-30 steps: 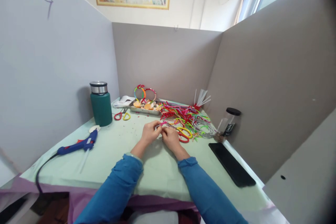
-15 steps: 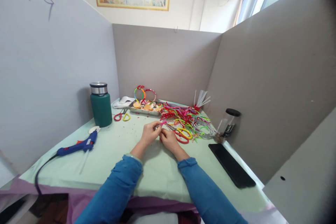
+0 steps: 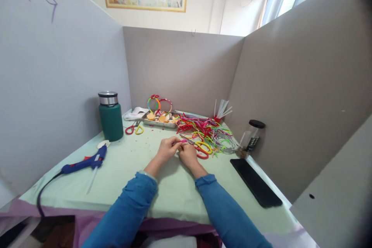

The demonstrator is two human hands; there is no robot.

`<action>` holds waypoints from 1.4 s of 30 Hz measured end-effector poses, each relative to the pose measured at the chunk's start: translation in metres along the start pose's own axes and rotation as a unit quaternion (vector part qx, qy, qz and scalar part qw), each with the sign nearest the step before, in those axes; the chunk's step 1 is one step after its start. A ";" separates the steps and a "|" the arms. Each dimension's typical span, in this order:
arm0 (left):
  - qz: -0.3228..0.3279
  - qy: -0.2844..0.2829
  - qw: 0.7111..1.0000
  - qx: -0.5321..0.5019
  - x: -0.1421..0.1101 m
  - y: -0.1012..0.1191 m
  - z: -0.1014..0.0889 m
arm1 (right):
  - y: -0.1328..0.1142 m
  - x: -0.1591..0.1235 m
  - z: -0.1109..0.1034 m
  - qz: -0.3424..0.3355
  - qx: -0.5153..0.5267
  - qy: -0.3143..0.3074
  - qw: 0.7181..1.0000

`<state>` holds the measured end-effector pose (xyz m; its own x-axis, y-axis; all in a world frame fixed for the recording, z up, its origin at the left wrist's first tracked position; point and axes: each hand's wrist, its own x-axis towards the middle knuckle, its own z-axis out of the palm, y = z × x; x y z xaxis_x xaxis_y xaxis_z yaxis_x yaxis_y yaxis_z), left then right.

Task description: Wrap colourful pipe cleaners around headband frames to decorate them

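Above the table's middle, my left hand (image 3: 167, 148) and my right hand (image 3: 188, 155) meet at the fingertips. Both are closed on a small bright pink piece of pipe cleaner (image 3: 183, 141), mostly hidden by the fingers. Just beyond and to the right of my right hand lie scissors with red and yellow handles (image 3: 204, 147), their blades pointing left. A tangled heap of coloured pipe cleaners (image 3: 197, 124) spreads behind them.
A metal tray (image 3: 159, 124) of small pieces stands at the back, with two colourful rings (image 3: 154, 104) upright there. At left are a green flask (image 3: 111, 122), a second pair of scissors (image 3: 134, 128) and a blue glue gun (image 3: 84, 164). A black phone (image 3: 255, 182) and clear jar (image 3: 253, 137) are right.
My fingertips have drawn closer together around the pink piece, so less of it shows. My right hand has shifted slightly up. The objects on the table lie as before.
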<state>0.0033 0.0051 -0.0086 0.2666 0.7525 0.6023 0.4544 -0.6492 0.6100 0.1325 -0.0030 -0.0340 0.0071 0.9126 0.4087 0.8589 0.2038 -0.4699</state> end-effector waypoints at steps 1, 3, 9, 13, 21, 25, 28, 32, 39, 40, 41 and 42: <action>0.002 -0.003 1.000 0.000 0.000 0.000 0.000 | -0.001 0.000 -0.001 0.003 -0.004 0.000 1.000; 0.002 0.000 1.000 0.004 0.000 0.000 -0.001 | -0.002 -0.001 -0.002 -0.003 -0.001 0.006 1.000; -0.031 0.077 0.995 0.055 0.002 0.000 -0.005 | 0.001 -0.003 -0.008 -0.061 0.084 0.067 0.992; -0.035 0.087 0.992 0.085 0.003 -0.002 -0.006 | 0.007 0.000 -0.010 -0.015 0.141 0.147 0.979; 0.055 0.081 0.991 0.086 0.004 -0.008 -0.004 | 0.015 0.014 -0.014 -0.019 0.356 0.168 0.919; 0.079 0.086 0.991 0.072 0.005 -0.007 -0.005 | 0.012 0.012 -0.016 -0.018 0.412 0.090 0.907; 0.108 0.077 0.989 0.059 0.005 -0.007 -0.005 | 0.007 0.006 -0.021 -0.012 0.418 0.031 0.908; 0.135 0.065 0.988 0.050 0.004 -0.006 -0.004 | 0.005 0.003 -0.027 0.004 0.417 -0.015 0.909; 0.156 0.049 0.984 0.066 0.005 -0.003 -0.004 | 0.008 0.005 -0.022 0.006 0.434 0.007 0.901; 0.160 0.047 0.984 0.067 0.005 -0.003 -0.004 | 0.007 0.005 -0.023 -0.001 0.438 0.010 0.899; 0.164 0.046 0.983 0.066 0.005 -0.002 -0.004 | 0.007 0.005 -0.023 -0.013 0.444 0.009 0.896; 0.168 0.045 0.983 0.066 0.005 -0.001 -0.005 | 0.006 0.005 -0.024 -0.026 0.452 0.006 0.892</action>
<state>-0.0001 0.0090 -0.0044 0.3460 0.4817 0.8051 0.4612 -0.8346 0.3012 0.1501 -0.0058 -0.0157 -0.0115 0.8908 0.4542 0.0954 0.4531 -0.8863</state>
